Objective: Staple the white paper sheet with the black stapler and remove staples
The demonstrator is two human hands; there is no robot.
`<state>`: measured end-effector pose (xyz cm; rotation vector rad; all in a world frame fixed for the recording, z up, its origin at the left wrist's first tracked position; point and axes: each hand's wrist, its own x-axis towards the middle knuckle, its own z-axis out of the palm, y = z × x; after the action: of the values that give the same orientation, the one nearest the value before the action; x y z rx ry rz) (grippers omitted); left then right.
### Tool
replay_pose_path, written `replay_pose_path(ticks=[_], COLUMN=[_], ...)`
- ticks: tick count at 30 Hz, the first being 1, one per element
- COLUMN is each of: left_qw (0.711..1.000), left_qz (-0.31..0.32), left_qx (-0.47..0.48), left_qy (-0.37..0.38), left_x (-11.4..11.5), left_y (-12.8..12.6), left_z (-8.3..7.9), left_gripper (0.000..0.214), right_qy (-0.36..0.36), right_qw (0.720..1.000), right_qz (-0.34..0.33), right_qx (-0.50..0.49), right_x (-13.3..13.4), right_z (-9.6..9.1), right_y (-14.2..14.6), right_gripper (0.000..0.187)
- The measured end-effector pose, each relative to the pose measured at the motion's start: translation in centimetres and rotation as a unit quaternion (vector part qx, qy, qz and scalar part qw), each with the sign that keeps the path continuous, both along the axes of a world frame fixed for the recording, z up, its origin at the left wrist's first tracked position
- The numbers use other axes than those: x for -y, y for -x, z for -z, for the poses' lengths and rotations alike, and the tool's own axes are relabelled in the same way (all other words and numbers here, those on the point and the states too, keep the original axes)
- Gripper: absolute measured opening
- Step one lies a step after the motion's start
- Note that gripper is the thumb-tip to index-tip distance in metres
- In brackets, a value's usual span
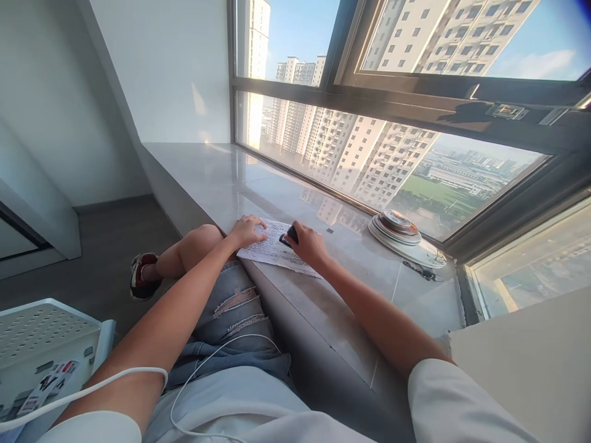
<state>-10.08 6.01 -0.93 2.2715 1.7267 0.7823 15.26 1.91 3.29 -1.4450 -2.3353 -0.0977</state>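
Note:
A printed sheet of paper (272, 251) lies on the grey stone window ledge (221, 178). My left hand (247, 230) rests on the sheet's left edge with its fingers curled down onto the paper. My right hand (307, 245) sits on the sheet's right part, closed round a small black object (290, 234) whose shape I cannot make out. A tiny dark piece (329, 231) lies on the ledge just beyond the paper.
A stack of round plates (401, 232) stands on the ledge near the window frame (415, 111), with a dark cord or keys (422, 272) beside it. A white perforated box (41, 338) is at the lower left. My bent knee (203, 243) touches the ledge's edge.

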Motion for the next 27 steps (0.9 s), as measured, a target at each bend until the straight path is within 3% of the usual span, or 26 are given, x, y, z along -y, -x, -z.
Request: replay_pose_path(ticks=[4, 6, 9, 12, 17, 18, 20, 23, 27], left_qw=[1.000, 0.999, 0.998, 0.999, 0.999, 0.999, 0.998, 0.996, 0.995], left_qz=[0.005, 0.000, -0.017, -0.020, -0.017, -0.016, -0.017, -0.025, -0.017], left_qx=[0.022, 0.040, 0.050, 0.044, 0.041, 0.047, 0.060, 0.078, 0.090], left_qy=[-0.013, -0.012, -0.013, -0.020, -0.020, -0.018, -0.018, -0.021, -0.027], left_x=[-0.4, -0.6, -0.8, -0.8, -1.1, -1.1, -1.2, -1.0, -1.0], left_y=[0.2, 0.2, 0.1, 0.2, 0.4, 0.4, 0.4, 0.3, 0.3], left_z=[0.4, 0.5, 0.6, 0.8, 1.1, 1.1, 1.1, 1.0, 1.0], left_gripper=[0.031, 0.029, 0.025, 0.026, 0.028, 0.027, 0.025, 0.023, 0.025], right_qy=[0.055, 0.105, 0.190, 0.217, 0.312, 0.303, 0.211, 0.063, 0.129], right_qw=[0.998, 0.994, 0.977, 0.966, 0.932, 0.933, 0.957, 0.988, 0.992], right_qz=[-0.004, -0.014, -0.092, -0.138, -0.173, -0.154, -0.091, -0.027, -0.003], right_qx=[0.015, 0.015, 0.024, 0.020, -0.069, -0.114, -0.180, -0.139, 0.004], right_x=[0.3, -0.4, -1.6, -2.6, -4.9, -5.4, -6.5, -7.8, -8.7], right_z=[0.4, -0.1, -1.4, -2.2, -1.5, -1.1, 0.2, 2.5, 5.0], right_y=[1.1, -0.4, -3.7, -6.8, -10.2, -10.7, -11.7, -12.8, -12.7], right_gripper=[0.023, 0.027, 0.037, 0.045, 0.061, 0.065, 0.065, 0.053, 0.064])
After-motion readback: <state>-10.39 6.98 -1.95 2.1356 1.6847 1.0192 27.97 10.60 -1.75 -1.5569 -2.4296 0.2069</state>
